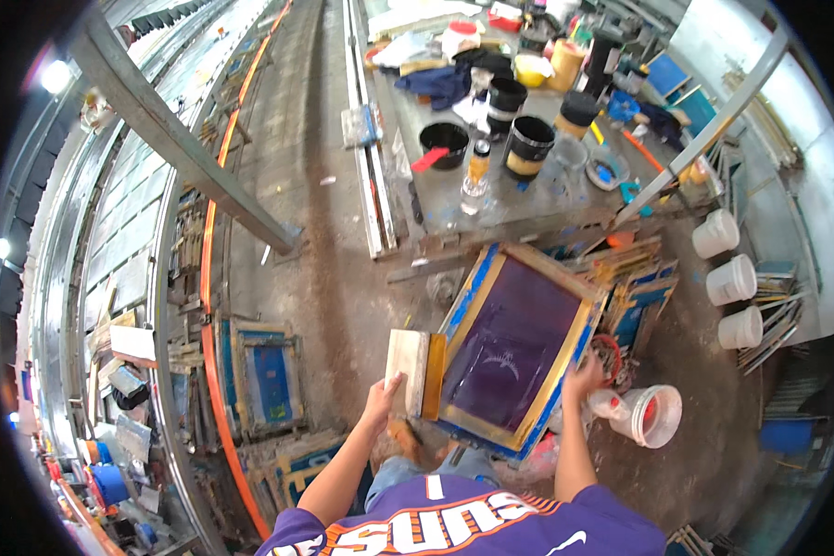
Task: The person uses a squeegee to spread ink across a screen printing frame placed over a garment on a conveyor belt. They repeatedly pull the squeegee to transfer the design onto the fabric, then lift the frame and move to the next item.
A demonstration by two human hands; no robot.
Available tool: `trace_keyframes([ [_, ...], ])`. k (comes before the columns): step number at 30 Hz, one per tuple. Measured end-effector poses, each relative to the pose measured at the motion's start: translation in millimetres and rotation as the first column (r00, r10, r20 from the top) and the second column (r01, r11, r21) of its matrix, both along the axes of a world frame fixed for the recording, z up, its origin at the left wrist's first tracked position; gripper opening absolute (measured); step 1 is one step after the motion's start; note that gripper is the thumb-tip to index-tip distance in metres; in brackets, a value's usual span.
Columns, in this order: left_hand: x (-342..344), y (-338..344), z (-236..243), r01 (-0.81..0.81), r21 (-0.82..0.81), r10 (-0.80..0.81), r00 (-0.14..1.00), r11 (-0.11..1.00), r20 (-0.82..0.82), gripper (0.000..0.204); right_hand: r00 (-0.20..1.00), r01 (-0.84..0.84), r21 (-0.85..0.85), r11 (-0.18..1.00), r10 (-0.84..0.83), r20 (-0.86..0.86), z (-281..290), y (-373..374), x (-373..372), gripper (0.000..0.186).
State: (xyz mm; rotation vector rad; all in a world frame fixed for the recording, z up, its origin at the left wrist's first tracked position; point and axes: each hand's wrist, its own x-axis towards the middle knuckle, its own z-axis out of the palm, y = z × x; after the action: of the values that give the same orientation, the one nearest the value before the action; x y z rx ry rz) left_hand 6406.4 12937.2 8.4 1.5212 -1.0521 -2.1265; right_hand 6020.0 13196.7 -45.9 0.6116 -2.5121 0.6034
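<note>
My left hand (pixel 380 400) is closed on a squeegee (pixel 408 371) with a pale wooden handle and an amber blade. The squeegee stands upright beside the left edge of a screen printing frame (pixel 519 338); I cannot tell if they touch. Dark purple mesh fills this frame, with a small pale mark low on it and blue tape along its edges. With its fingers partly hidden, my right hand (pixel 582 378) grips the frame's right edge. The frame is tilted in front of my body, above my legs.
Ahead is a worktable (pixel 454 227) crowded with black tubs (pixel 528 148), a clear bottle (pixel 475 181) and cloths. A white bucket (pixel 653 417) lies tipped at right, near stacked frames (pixel 644 296). Other frames (pixel 269 371) lean at left beside an orange rail (pixel 208 250) and a metal post (pixel 176 130).
</note>
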Motion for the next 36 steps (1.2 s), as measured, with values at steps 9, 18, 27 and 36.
trace_keyframes([
  [9, 20.0, 31.3, 37.5, -0.309, 0.155, 0.331, 0.932, 0.938, -0.148, 0.045, 0.691, -0.507, -0.604, 0.615, 0.709, 0.141, 131.9, -413.8, -32.5, 0.095],
  [18, 50.4, 43.3, 82.9, -0.155, -0.026, 0.146, 0.968, 0.988, -0.202, 0.034, 0.638, -0.447, -0.723, 0.527, 0.754, 0.155, 155.5, -315.3, -0.4, 0.063],
  [27, -36.8, -20.6, 52.7, 0.53, -0.673, -0.469, 0.832, 0.516, 0.296, 0.028, 0.579, 0.344, -0.287, 0.894, 0.038, 0.815, 127.0, 99.6, 216.3, 0.048],
  [36, -118.7, -30.5, 77.9, 0.585, -0.787, -0.369, 0.788, 0.197, 0.493, 0.028, 0.569, 0.635, -0.38, 0.673, -0.074, 0.819, 73.7, 240.9, 408.7, 0.067],
])
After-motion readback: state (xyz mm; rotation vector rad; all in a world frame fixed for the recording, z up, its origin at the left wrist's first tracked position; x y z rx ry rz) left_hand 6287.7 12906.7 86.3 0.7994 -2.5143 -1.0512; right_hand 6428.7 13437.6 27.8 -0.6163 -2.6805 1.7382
